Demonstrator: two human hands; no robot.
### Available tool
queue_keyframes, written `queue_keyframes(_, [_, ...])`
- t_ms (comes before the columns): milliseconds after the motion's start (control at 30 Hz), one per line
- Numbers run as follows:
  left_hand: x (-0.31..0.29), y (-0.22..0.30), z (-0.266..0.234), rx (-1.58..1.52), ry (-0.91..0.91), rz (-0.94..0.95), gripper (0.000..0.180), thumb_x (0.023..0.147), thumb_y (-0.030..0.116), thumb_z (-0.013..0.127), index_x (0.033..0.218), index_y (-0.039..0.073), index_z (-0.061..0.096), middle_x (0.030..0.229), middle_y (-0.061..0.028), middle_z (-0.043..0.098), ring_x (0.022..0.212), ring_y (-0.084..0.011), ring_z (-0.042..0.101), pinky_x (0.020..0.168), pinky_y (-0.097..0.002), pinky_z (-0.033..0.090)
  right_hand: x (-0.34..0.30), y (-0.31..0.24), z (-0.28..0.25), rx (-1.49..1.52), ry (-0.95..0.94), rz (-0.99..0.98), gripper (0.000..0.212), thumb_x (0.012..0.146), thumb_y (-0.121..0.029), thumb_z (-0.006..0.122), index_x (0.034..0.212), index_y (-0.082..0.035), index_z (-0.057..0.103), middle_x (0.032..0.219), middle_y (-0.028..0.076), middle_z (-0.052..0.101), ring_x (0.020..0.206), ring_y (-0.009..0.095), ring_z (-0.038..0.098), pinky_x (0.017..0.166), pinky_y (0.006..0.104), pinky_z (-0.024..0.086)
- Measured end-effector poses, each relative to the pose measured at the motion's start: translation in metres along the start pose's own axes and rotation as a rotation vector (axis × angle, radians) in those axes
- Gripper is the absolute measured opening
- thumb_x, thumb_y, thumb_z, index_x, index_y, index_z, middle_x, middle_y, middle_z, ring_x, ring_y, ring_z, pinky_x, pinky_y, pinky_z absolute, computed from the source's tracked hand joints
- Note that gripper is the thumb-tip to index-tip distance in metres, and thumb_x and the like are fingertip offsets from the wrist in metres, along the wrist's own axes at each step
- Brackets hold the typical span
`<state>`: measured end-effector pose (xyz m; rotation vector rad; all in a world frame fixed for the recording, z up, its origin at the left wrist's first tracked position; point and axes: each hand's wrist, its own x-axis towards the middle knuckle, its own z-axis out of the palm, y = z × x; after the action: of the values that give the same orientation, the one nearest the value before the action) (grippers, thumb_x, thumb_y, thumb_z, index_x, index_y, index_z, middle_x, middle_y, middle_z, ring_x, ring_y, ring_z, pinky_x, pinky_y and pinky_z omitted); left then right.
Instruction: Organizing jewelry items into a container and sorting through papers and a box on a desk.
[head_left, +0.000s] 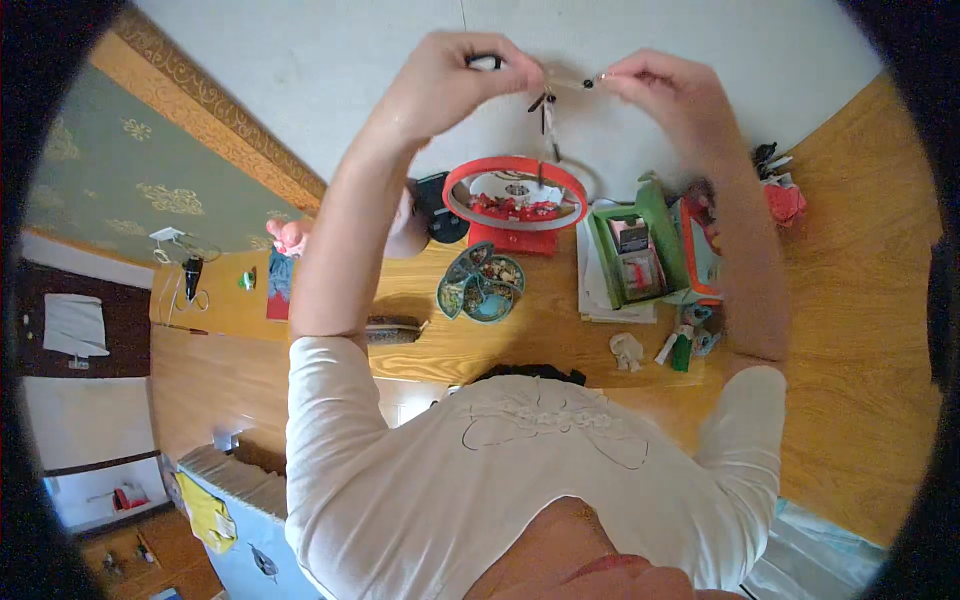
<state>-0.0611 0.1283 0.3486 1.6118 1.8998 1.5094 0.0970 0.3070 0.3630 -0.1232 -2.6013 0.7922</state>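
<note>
Both of my hands are raised above the far side of the desk, level with each other. In my left hand [450, 85], the fingertips pinch one end of a thin beaded strand [568, 84], and a black loop [485, 62] shows at its fingers. My right hand [670, 95] pinches the strand's other end, close to a small black bead [588, 85]. Thin dark dangling pieces [550, 125] hang from the strand near my left fingertips. Below them stands a red-rimmed oval mirror [447, 190] on a red base [512, 242].
A teal petal-shaped tray [487, 287] with small beads sits before the mirror. Right of it are a green box [672, 245] on white papers [597, 300], a crumpled tissue [627, 352] and a small green-and-white item [682, 350]. A dark pouch [393, 330] lies left.
</note>
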Motion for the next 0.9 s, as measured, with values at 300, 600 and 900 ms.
queue_keyframes(300, [0.016,0.079,-0.004,0.583,-0.178,-0.051,0.016,0.074,0.010,0.065,0.082,-0.003,0.066,0.073,-0.0169,0.065,0.065,-0.0209,0.061,0.063,-0.0311,0.048,0.017,-0.062,-0.032,-0.198,-0.233,-0.042,0.013,0.076,-0.011,0.062,0.077,0.002,0.065,0.067,0.009,0.062,0.058,0.011,0.049,0.056,0.0265,0.041])
queue_keyframes(600, [0.026,0.070,0.002,0.555,-0.123,0.015,0.015,0.074,0.011,0.065,0.079,-0.004,0.066,0.069,-0.0140,0.064,0.061,-0.0165,0.057,0.062,-0.0297,0.047,0.016,-0.063,-0.024,-0.141,-0.181,-0.018,0.009,0.076,-0.005,0.060,0.071,0.001,0.057,0.064,0.002,0.056,0.058,0.007,0.047,0.055,0.0225,0.040])
queue_keyframes(900, [0.024,0.059,0.006,0.469,-0.099,-0.026,0.016,0.075,0.011,0.065,0.078,-0.005,0.065,0.067,-0.0115,0.063,0.062,-0.0147,0.056,0.062,-0.0296,0.047,0.020,-0.049,-0.022,-0.088,-0.147,-0.011,0.006,0.077,-0.004,0.061,0.076,0.002,0.061,0.068,0.004,0.059,0.062,0.008,0.051,0.060,0.0229,0.043])
